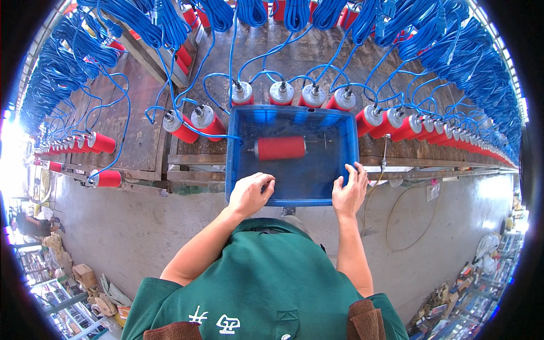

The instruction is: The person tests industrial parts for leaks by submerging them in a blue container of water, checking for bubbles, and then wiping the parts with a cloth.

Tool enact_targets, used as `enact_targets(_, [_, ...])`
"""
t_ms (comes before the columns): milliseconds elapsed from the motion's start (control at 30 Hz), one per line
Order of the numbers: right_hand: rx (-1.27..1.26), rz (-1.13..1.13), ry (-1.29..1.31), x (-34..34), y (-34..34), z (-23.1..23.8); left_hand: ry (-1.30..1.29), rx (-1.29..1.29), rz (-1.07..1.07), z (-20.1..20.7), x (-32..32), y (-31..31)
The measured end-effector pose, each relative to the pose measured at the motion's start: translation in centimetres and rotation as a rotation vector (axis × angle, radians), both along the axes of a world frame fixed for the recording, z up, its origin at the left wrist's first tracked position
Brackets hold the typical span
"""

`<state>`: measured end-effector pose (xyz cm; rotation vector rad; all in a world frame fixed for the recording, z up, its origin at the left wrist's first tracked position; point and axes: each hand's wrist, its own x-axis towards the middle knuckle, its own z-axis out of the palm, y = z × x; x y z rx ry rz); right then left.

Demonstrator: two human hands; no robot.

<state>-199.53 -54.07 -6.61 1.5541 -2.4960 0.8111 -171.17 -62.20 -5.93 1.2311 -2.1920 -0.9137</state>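
A blue bin point(292, 202), rectangular and with straight walls, stands before the person at the edge of the worn wooden table point(266, 56). Inside it, in the rear half and left of the middle, lies one red cylinder point(281, 148) on its side, with a metal fitting at its left end. To the right of it there is a thin metal piece point(325, 141), like a small cross. The bottom of the bin is dark and cloudy; whether it holds liquid, I cannot tell. A blue cable point(218, 136) passes over the left wall into the bin.

The left hand point(251, 192) is at the front left of the bin, its fingers bent inward; I cannot tell if something is under them. The right hand point(349, 191) is near the right front corner, with fingers spread apart and nothing between them; its contact with the rim is not clear.

Behind and beside the bin, other red cylinders point(388, 126) form a long row, with round metal caps point(281, 89). Above them hang thick, smooth bundles of blue cord point(297, 14).
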Motion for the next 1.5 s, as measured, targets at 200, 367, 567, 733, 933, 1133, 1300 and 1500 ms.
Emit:
enact_targets(200, [0.001, -0.007, 0.004, 0.08, -0.01, 0.01, 0.021, 0.000, 0.016, 0.12, -0.02, 0.05])
enact_targets(367, [0.001, -0.005, -0.004, 0.02, -0.01, -0.13, 0.020, 0.007, 0.021, 0.12, -0.03, 0.07])
enact_targets(567, [0.004, -0.001, -0.003, 0.02, 0.02, -0.10, 0.024, 0.002, 0.022, 0.17, -0.05, 0.09])
enact_targets(733, [0.011, -0.001, 0.002, 0.01, 0.03, -0.05, 0.022, -0.006, 0.024, 0.22, -0.07, 0.10])
enact_targets(933, [0.012, 0.000, 0.005, 0.00, 0.01, -0.10, 0.021, -0.019, 0.026, -0.07, -0.07, 0.07])
enact_targets(1133, [-0.001, 0.000, -0.002, 0.06, -0.02, -0.01, 0.032, -0.033, 0.028, -0.09, -0.09, 0.08])
enact_targets(1300, [0.014, 0.002, 0.014, 0.14, 0.01, 0.20, 0.036, -0.006, 0.033, -0.07, -0.09, 0.07])
enact_targets(1500, [0.017, 0.000, 0.014, 0.19, -0.02, 0.24, 0.026, -0.017, 0.025, 0.09, -0.05, 0.06])
